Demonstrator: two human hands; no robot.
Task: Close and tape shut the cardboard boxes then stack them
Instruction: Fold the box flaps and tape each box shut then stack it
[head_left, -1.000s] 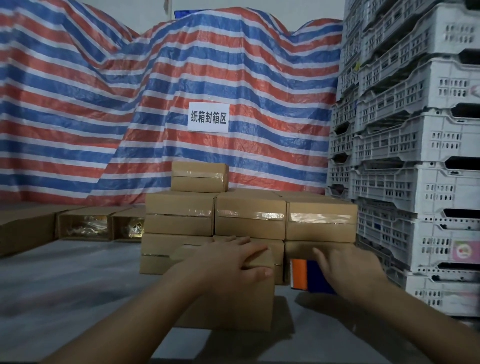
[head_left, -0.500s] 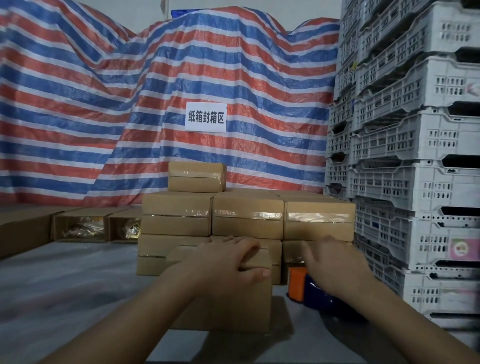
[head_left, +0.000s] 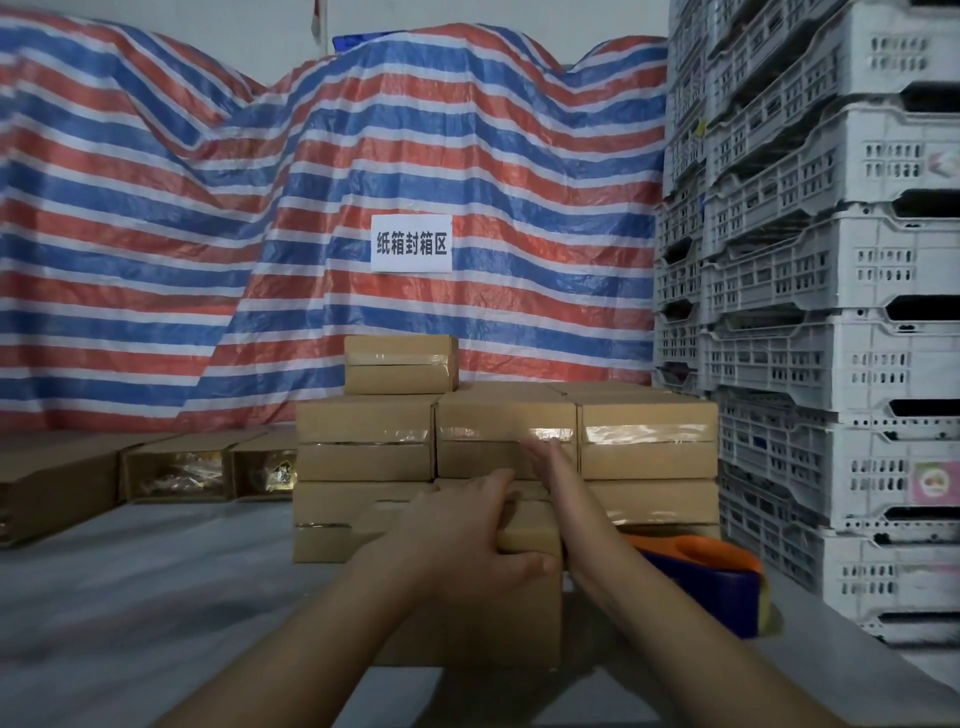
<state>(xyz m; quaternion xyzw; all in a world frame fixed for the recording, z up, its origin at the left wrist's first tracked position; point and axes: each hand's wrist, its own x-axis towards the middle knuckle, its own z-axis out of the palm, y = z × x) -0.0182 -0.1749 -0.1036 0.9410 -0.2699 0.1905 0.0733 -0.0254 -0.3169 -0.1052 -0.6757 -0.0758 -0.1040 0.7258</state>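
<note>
A small brown cardboard box (head_left: 527, 623) stands on the grey table (head_left: 130, 597) right in front of me. My left hand (head_left: 462, 530) grips its top edge, fingers over the lid and thumb on the front face. My right hand (head_left: 550, 462) reaches forward along the box's right top edge with its fingers straight; it is blurred and holds nothing. An orange and blue tape dispenser (head_left: 696, 566) lies on the table just right of the box, with no hand on it. Behind stands a stack of taped boxes (head_left: 509, 421).
Open boxes (head_left: 176, 473) with contents showing lie at the back left. White plastic crates (head_left: 831, 312) tower along the right side. A striped tarp (head_left: 208, 208) with a paper sign (head_left: 411, 244) covers the back.
My right hand has left the tape dispenser and swung left and forward to the box's top. The dispenser now lies on the table. My left hand has stayed on the box.
</note>
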